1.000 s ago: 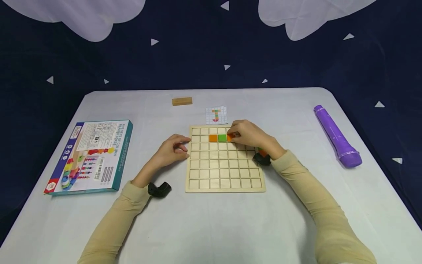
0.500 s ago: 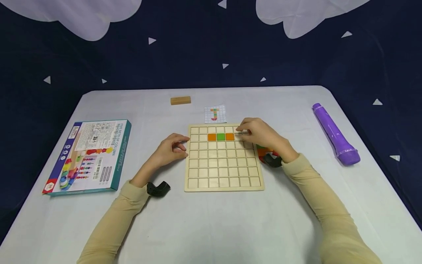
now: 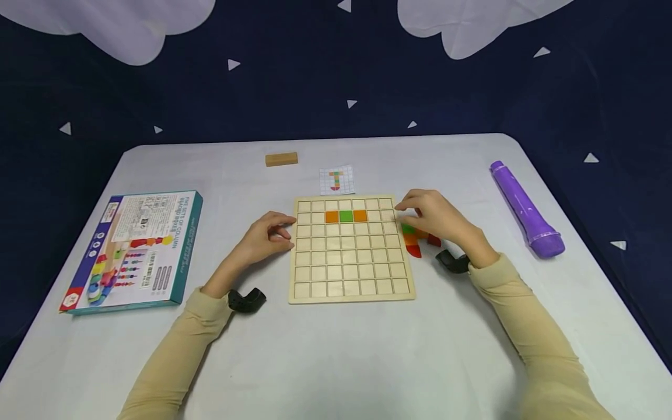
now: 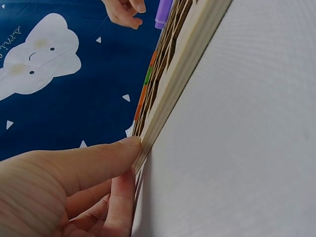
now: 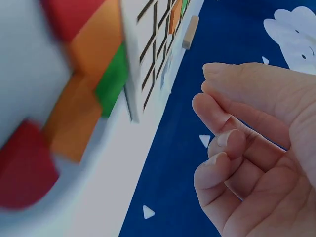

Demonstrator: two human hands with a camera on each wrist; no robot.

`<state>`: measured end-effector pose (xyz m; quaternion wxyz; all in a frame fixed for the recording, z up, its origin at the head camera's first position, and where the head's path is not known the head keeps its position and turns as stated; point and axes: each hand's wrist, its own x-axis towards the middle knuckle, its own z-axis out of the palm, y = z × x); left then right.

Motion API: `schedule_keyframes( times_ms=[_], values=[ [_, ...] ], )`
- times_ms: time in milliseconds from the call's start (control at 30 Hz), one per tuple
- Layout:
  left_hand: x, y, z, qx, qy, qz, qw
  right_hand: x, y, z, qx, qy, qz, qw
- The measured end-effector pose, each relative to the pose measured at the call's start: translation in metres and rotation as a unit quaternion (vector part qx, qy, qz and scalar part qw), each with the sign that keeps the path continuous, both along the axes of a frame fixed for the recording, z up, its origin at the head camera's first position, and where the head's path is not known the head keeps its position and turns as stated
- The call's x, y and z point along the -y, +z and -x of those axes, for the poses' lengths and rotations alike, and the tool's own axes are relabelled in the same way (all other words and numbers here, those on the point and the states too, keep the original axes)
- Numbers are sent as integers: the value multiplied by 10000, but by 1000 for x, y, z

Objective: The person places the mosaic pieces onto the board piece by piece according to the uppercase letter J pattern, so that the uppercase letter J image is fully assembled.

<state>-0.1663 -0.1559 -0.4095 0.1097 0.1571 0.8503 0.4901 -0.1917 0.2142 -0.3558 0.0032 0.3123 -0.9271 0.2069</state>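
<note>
A wooden grid board (image 3: pixel 333 273) lies flat on the table. In its second row sit an orange tile (image 3: pixel 332 216), a green tile (image 3: pixel 346 216) and another orange tile (image 3: pixel 360 216), side by side. My left hand (image 3: pixel 262 239) touches the board's left edge with thumb and fingertips, as the left wrist view also shows. Over the board's upper right edge hovers my right hand (image 3: pixel 436 217), its fingers loosely bent and, in the right wrist view, holding nothing. Below it lie several loose tiles, among them a red one (image 3: pixel 413 251) and a green one (image 5: pixel 113 81), partly hidden in the head view.
Behind the board is a pattern card (image 3: pixel 336 180) with a coloured J-like figure. A wooden block (image 3: pixel 281 159) lies farther back. To the left rests a flat toy box (image 3: pixel 139 245); to the right, a purple microphone-shaped thing (image 3: pixel 527 210). White cloth covers the table (image 3: pixel 336 361).
My right hand has let go of the right-hand orange tile in the second row and moved right, off the grid, to above the loose tiles. The left hand stays at the board's edge.
</note>
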Motion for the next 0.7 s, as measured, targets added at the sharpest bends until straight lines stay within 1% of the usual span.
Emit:
schedule_keyframes(
  times_ms=[133, 233, 367, 567, 700],
  values=[
    [0, 0, 0, 15, 8, 60, 10000, -12, -1, -5, 233, -280, 32, 9993],
    [0, 0, 0, 41, 34, 92, 9999, -20, -3, -7, 287, -400, 119, 9987],
    [1, -1, 1, 19, 37, 72, 10000, -29, -7, -9, 268, -424, 78, 9987],
    [1, -2, 0, 6, 3, -54, 10000, -39, -11, -11, 232, -335, -64, 9991],
    [0, -1, 0, 21, 22, -108, 9999, -43, -14, -11, 278, -325, -87, 9990]
  ],
)
